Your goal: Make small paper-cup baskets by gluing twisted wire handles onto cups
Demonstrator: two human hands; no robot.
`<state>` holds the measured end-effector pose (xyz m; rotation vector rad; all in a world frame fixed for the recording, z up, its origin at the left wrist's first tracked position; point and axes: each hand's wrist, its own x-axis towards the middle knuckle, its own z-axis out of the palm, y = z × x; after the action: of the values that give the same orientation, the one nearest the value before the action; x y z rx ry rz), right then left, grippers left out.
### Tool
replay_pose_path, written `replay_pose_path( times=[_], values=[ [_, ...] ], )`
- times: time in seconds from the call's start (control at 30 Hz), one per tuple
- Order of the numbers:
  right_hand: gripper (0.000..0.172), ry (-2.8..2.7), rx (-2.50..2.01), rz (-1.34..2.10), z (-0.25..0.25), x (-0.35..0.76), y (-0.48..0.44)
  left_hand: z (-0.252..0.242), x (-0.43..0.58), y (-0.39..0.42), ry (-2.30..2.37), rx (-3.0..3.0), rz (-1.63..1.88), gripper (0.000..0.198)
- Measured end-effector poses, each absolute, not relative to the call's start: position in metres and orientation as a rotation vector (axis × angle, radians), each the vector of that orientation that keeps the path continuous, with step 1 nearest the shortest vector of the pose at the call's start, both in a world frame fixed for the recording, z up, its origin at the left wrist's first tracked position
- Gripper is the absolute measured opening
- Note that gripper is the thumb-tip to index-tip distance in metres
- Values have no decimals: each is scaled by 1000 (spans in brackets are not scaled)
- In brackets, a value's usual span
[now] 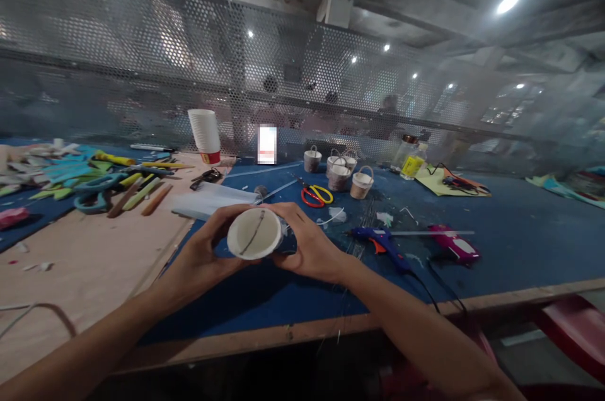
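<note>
I hold a small white paper cup (pixel 250 246) between both hands above the table's front part, its open mouth tipped toward me. A thin dark strand runs across the mouth. On the cup's left side the fingers and thumb of my left hand (pixel 210 246) are closed. My right hand (pixel 309 243) grips the opposite side, its thumb below and its fingers behind; the cup hides some fingertips. Beyond my right hand lie red-and-yellow scissors (pixel 317 195). Further back stand several small cup baskets with handles, the nearest one (pixel 362 184) brownish at its base.
To the right lie a blue glue gun (pixel 385 242) and a magenta one (pixel 454 244), with cords. A stack of paper cups (pixel 205 133) stands at back left, near tools and blue-handled scissors (pixel 92 199). A yellow-labelled bottle (pixel 414 162) stands by the perforated metal screen (pixel 302 73).
</note>
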<state>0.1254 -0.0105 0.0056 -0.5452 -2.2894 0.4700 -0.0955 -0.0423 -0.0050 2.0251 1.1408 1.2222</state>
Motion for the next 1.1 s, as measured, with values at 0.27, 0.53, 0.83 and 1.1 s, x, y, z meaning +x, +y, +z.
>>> replay_pose_path(
  times=[0.27, 0.53, 0.83, 1.1],
  values=[
    [76, -2305, -561, 465, 2, 126, -7, -14, -95, -39, 1132, 2110, 1318, 66],
    [57, -2281, -733, 297, 12, 141, -5, -15, -95, -36, 1253, 2095, 1307, 63],
    [19, -1872, -1725, -67, 15, 260, -32, -12, -94, -37, 1336, 2027, 1231, 65],
    [38, -1933, -2262, 42, -8, 305, -32, -22, -94, -30, 1292, 2110, 1305, 68]
  ],
)
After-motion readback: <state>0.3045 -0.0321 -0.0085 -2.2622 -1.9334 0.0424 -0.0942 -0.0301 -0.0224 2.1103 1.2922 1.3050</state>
